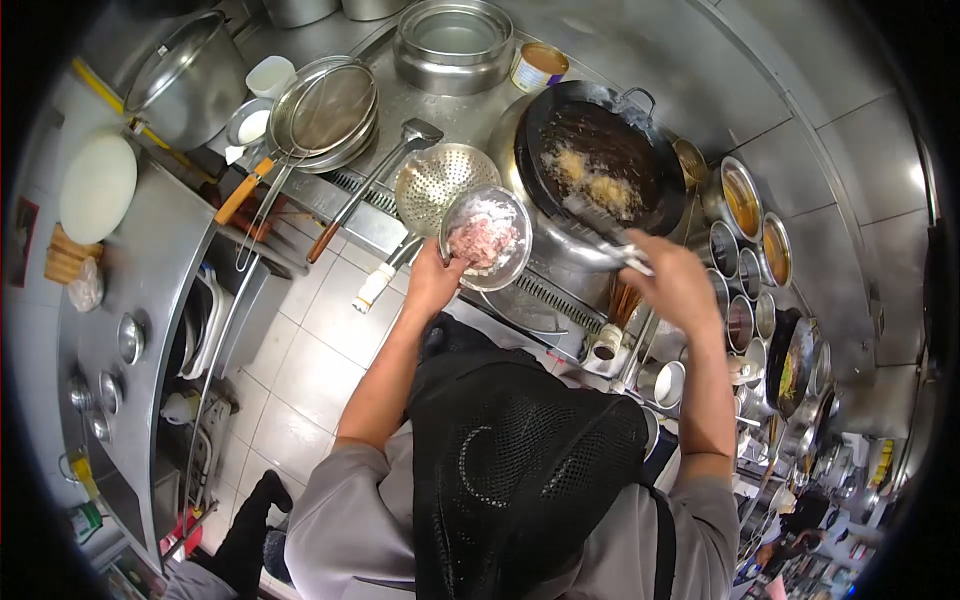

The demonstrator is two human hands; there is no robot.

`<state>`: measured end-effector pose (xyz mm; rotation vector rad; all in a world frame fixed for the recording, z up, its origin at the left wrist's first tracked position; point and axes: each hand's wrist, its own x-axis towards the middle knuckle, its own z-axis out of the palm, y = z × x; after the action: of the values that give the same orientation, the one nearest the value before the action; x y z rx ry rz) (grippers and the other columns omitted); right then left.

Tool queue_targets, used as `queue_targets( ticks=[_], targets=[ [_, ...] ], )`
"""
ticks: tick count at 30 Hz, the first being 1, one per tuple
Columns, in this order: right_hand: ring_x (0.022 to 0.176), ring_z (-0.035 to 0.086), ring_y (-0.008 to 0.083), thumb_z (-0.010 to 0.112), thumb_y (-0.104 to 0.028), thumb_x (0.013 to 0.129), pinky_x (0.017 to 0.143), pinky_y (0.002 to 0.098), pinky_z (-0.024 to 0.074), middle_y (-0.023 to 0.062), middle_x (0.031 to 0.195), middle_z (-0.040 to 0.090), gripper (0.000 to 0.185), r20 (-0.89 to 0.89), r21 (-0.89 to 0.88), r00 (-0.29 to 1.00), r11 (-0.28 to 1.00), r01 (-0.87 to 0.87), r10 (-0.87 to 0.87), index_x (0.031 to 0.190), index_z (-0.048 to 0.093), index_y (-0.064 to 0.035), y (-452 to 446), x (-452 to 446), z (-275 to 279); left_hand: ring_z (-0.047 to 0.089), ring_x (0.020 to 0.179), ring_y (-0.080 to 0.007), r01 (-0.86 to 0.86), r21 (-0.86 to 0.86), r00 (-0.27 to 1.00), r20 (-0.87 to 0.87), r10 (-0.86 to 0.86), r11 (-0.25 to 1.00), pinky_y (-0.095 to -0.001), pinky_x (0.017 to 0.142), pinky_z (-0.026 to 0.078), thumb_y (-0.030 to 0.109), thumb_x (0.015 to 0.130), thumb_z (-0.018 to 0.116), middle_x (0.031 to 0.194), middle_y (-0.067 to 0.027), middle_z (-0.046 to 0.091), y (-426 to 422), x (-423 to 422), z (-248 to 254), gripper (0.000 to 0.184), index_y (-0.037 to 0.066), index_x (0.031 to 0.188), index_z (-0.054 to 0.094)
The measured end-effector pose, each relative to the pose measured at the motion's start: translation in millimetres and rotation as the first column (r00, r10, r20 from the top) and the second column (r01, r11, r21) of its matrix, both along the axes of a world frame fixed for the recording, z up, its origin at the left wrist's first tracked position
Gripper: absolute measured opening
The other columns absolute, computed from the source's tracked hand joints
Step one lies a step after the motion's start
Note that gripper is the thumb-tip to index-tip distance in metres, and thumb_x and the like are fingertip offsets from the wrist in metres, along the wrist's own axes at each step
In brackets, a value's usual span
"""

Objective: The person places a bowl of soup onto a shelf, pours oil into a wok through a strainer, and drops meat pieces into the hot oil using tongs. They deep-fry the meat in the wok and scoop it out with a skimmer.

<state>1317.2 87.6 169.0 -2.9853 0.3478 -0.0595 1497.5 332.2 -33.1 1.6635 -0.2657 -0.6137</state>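
Note:
My left hand (435,283) grips the rim of a metal bowl (524,232). Raw pink meat (484,240) dusted with white powder lies in that bowl. My right hand (672,282), smeared by motion, is closed at the near right side of a dark wok (655,185). It holds a thin utensil, too blurred to name, that points in over the wok. Pale battered pieces (590,180) bubble in the wok's dark oil. Just behind the bowl, a perforated ladle (440,185) rests on the stove with its handle toward me.
Mesh strainers (325,105) and a long-handled spatula (370,185) lie to the left. A metal pot (455,45) and an open can (540,65) stand behind. Several metal seasoning containers (740,195) line the right. A steel counter (150,290) and another person's leg (255,520) are at the left.

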Motion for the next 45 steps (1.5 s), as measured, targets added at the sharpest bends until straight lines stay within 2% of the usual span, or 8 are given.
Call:
queue_targets(
  ticks=[6,8,12,15,20,32,38,45],
  targets=[
    [0.091,0.069,0.0347,0.069,-0.014,0.082,0.079,0.0468,0.0546,0.0145,0.099,0.068,0.039,-0.236,-0.156,0.971,0.985,-0.077,0.038,0.119,0.058,-0.0103,27.8,46.9,-76.6,0.064,0.064,-0.0214,-0.01,0.159,0.92,0.388,-0.053,0.987,-0.0353,0.058,0.051,0.007,0.083,0.065,0.077,-0.0146,0.063,3.4,4.5,-0.5,0.023,-0.006,0.099,0.055],
    [0.091,0.069,0.0339,0.067,-0.014,0.083,0.079,0.0467,0.0546,0.0145,0.099,0.068,0.036,-0.3,-0.184,0.953,0.978,-0.095,0.036,0.118,0.059,-0.0106,28.4,46.9,-79.2,0.062,0.088,-0.0453,0.02,0.28,0.901,0.41,-0.138,0.96,-0.0485,0.076,0.049,0.014,0.079,0.067,0.091,-0.0301,0.063,5.5,2.7,18.1,0.032,-0.008,0.098,0.055],
    [0.092,0.068,0.0358,0.066,-0.014,0.084,0.08,0.0463,0.054,0.0159,0.101,0.07,0.035,-0.251,-0.105,0.967,0.991,-0.082,0.053,0.118,0.061,-0.0088,24.3,28.6,-49.1,0.063,0.093,-0.0452,0.01,0.203,0.953,0.294,-0.071,0.979,-0.0475,0.08,0.05,0.013,0.078,0.067,0.096,-0.0311,0.064,0.3,7.7,-6.5,0.037,-0.009,0.106,0.056],
    [0.094,0.067,0.0368,0.068,-0.014,0.083,0.081,0.0461,0.0536,0.0164,0.104,0.07,0.039,-0.156,-0.049,0.988,0.999,-0.023,0.016,0.121,0.062,-0.0089,13.2,9.5,-26.1,0.064,0.066,-0.0277,0.013,0.139,0.925,0.373,-0.065,0.99,-0.0392,0.061,0.052,0.011,0.078,0.069,0.077,-0.0198,0.062,-13.2,7.7,-17.2,0.033,-0.007,0.102,0.055],
    [0.095,0.066,0.0373,0.072,-0.011,0.08,0.082,0.0456,0.0522,0.0165,0.104,0.07,0.04,-0.046,-0.032,0.98,0.981,0.192,-0.194,0.12,0.064,-0.0094,-17.6,-3.1,-1.0,0.068,0.073,-0.0211,0.079,0.052,0.997,0.005,-0.08,0.996,-0.0337,0.055,0.056,0.005,0.079,0.065,0.091,-0.0174,0.067,-31.0,6.0,-13.5,0.037,-0.007,0.112,0.056],
    [0.101,0.066,0.0402,0.072,-0.025,0.084,0.087,0.0476,0.0543,0.0217,0.106,0.068,0.038,-0.301,-0.264,0.884,0.922,0.283,-0.358,0.112,0.06,-0.0019,-103.2,56.4,-101.3,0.067,0.071,-0.0188,0.026,0.035,0.996,-0.087,-0.023,0.999,-0.0313,0.058,0.058,0.0,0.082,0.062,0.094,-0.014,0.066,-1.3,-11.2,-20.8,0.032,-0.008,0.112,0.054],
    [0.094,0.066,0.0414,0.071,-0.024,0.084,0.08,0.0501,0.0541,0.02,0.106,0.067,0.05,0.092,-0.17,0.968,0.954,0.247,-0.234,0.126,0.054,-0.0038,-71.6,41.6,-55.3,0.069,0.084,-0.0301,-0.073,0.062,0.997,0.039,0.071,0.995,-0.0389,0.075,0.053,0.013,0.08,0.072,0.092,-0.0226,0.069,-1.0,-8.0,-31.9,0.037,-0.006,0.109,0.058],
    [0.098,0.065,0.0411,0.071,-0.023,0.084,0.088,0.0488,0.051,0.0231,0.106,0.068,0.046,-0.274,0.151,0.96,0.988,-0.01,0.051,0.125,0.061,-0.0055,3.7,42.7,-43.9,0.06,0.075,-0.0313,-0.098,0.148,0.879,0.477,0.016,0.984,-0.0412,0.068,0.048,0.007,0.081,0.064,0.086,-0.0196,0.06,-9.1,-7.3,-20.0,0.029,-0.007,0.105,0.056]
  ],
)
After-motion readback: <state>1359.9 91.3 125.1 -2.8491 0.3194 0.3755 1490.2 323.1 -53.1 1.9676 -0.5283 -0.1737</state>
